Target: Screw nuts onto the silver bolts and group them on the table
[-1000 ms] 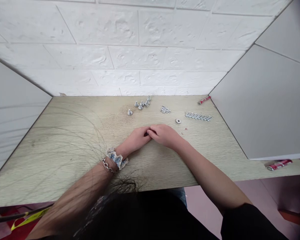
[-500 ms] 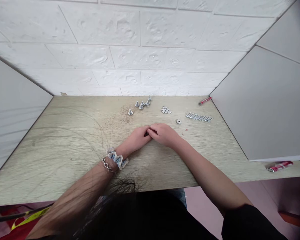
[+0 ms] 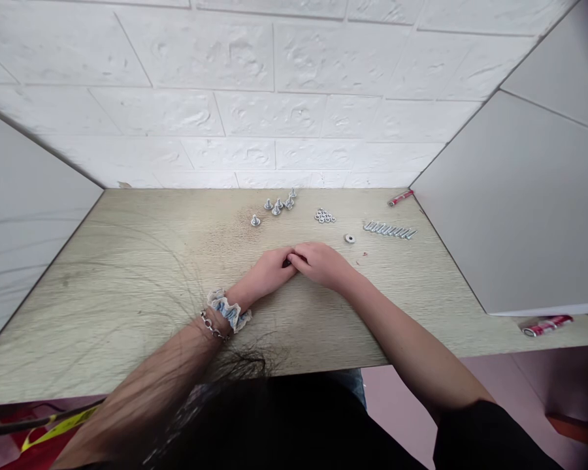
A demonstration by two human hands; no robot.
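My left hand (image 3: 267,270) and my right hand (image 3: 322,263) rest together on the wooden table (image 3: 127,287), fingertips meeting at the middle. Both are curled closed around something small and dark that I cannot make out. My left wrist wears a blue scrunchie (image 3: 228,308) and a chain bracelet. Beyond the hands lie a group of assembled bolts (image 3: 277,203), a single bolt (image 3: 255,220), a small pile of nuts (image 3: 324,215), a lone washer (image 3: 349,239) and a row of screws (image 3: 390,229).
A red pen (image 3: 400,196) lies at the back right corner. Grey partition panels (image 3: 509,202) stand on both sides, and a white brick wall closes the back. Another red object (image 3: 547,324) lies under the right panel's edge. Loose hair hangs into the lower view.
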